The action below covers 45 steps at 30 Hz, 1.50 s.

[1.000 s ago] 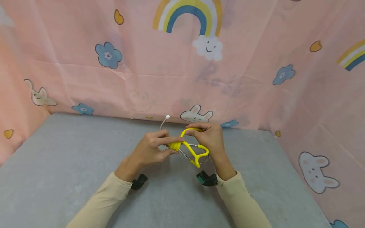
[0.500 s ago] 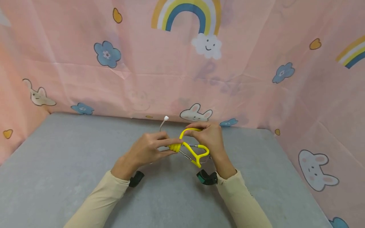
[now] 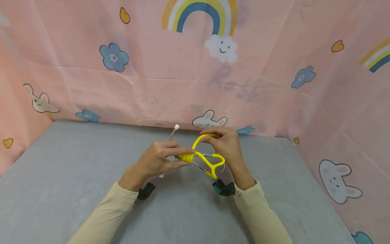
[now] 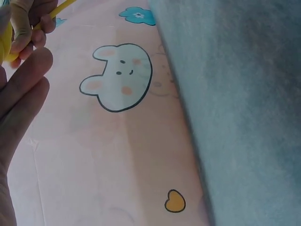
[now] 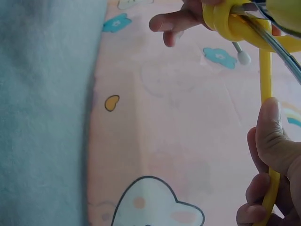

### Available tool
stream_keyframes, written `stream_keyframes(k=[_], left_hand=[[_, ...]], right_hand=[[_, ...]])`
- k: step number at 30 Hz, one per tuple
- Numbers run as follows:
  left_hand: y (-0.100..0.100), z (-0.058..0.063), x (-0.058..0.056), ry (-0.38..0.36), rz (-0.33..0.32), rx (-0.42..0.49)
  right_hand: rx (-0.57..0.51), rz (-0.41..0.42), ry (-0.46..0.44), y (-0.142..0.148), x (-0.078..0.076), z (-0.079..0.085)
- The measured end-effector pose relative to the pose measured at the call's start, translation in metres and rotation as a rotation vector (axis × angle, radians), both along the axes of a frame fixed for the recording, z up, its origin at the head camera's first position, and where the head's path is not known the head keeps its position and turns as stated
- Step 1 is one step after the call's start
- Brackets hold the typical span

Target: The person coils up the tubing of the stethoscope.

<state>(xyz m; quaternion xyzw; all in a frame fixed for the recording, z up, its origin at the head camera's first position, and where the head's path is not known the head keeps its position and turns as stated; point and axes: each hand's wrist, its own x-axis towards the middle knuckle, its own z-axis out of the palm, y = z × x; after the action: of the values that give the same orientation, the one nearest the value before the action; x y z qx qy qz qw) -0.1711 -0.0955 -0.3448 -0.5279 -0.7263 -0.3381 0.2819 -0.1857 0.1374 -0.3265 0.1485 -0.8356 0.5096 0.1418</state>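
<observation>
A stethoscope with yellow tubing (image 3: 214, 166) is held above the table between both hands. Several turns of the tubing form a coil (image 3: 186, 158) round its metal ear tubes (image 3: 199, 166). My left hand (image 3: 156, 157) pinches this coil between thumb and fingers. One white ear tip (image 3: 176, 127) sticks up behind that hand, and another (image 3: 161, 175) shows below it. My right hand (image 3: 228, 145) grips the tubing where it arcs away from the coil. In the right wrist view, the tubing (image 5: 266, 80) runs straight from the coil into the right hand (image 5: 277, 150). The chest piece is not clearly seen.
Under the hands lies a grey table (image 3: 76, 176). A pink printed cloth (image 3: 146, 91) hangs along its back and right side. Black wrist cameras (image 3: 223, 188) sit below each wrist.
My right hand has shifted slightly up and to the right with the tubing. The left hand keeps its pinch on the coil, and a lower white ear tip has come into sight.
</observation>
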Motion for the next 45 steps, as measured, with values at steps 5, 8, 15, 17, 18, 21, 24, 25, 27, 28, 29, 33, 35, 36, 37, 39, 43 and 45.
stream_keyframes(k=[5, 8, 15, 17, 18, 21, 24, 25, 27, 28, 29, 33, 35, 36, 37, 39, 43, 45], left_hand=[[-0.001, 0.001, 0.0, 0.011, 0.007, -0.015], [-0.001, 0.002, 0.001, 0.024, 0.013, -0.016], [-0.001, 0.004, 0.0, -0.043, -0.048, 0.074], [-0.002, 0.005, 0.0, -0.075, -0.068, 0.11], [-0.002, 0.006, 0.0, -0.084, -0.074, 0.123], [-0.002, 0.008, 0.001, -0.117, -0.083, 0.154], [-0.001, 0.01, 0.002, -0.115, -0.056, 0.207], [-0.002, 0.01, 0.002, -0.11, -0.039, 0.23], [-0.002, 0.011, 0.002, -0.095, 0.007, 0.274], [-0.002, 0.012, 0.002, -0.083, 0.03, 0.294], [-0.002, 0.012, 0.001, -0.075, 0.054, 0.312], [-0.004, 0.014, 0.0, -0.057, 0.109, 0.363], [-0.006, 0.015, 0.0, -0.056, 0.129, 0.38], [-0.007, 0.015, -0.001, -0.056, 0.138, 0.387], [-0.008, 0.016, -0.001, -0.051, 0.144, 0.393], [-0.009, 0.016, -0.002, -0.048, 0.159, 0.421], [-0.01, 0.016, -0.004, -0.049, 0.191, 0.484], [-0.009, 0.015, -0.003, -0.066, 0.222, 0.509]], right_hand=[[-0.006, -0.001, 0.018, -0.001, 0.0, 0.0], [-0.019, -0.008, 0.012, -0.002, 0.001, -0.001], [-0.067, 0.093, 0.002, 0.003, -0.001, -0.002], [-0.078, 0.12, 0.001, 0.004, -0.003, -0.003], [-0.079, 0.125, 0.001, 0.005, -0.003, -0.003], [-0.083, 0.11, -0.013, 0.005, -0.004, -0.005], [-0.077, 0.121, -0.009, 0.004, -0.003, -0.009], [-0.071, 0.123, -0.009, 0.003, -0.002, -0.009], [-0.02, 0.116, 0.006, -0.001, -0.001, -0.01], [0.016, 0.103, 0.013, -0.003, 0.0, -0.01], [0.045, 0.086, 0.013, -0.006, 0.0, -0.009], [0.121, 0.016, -0.01, -0.016, 0.003, -0.008], [0.113, -0.003, -0.047, -0.019, 0.005, -0.008], [0.104, -0.012, -0.07, -0.021, 0.006, -0.007], [0.106, -0.018, -0.081, -0.023, 0.007, -0.006], [0.119, -0.021, -0.098, -0.026, 0.01, -0.005], [0.114, 0.034, -0.087, -0.033, 0.015, -0.007], [0.111, 0.062, -0.083, -0.035, 0.018, -0.009]])
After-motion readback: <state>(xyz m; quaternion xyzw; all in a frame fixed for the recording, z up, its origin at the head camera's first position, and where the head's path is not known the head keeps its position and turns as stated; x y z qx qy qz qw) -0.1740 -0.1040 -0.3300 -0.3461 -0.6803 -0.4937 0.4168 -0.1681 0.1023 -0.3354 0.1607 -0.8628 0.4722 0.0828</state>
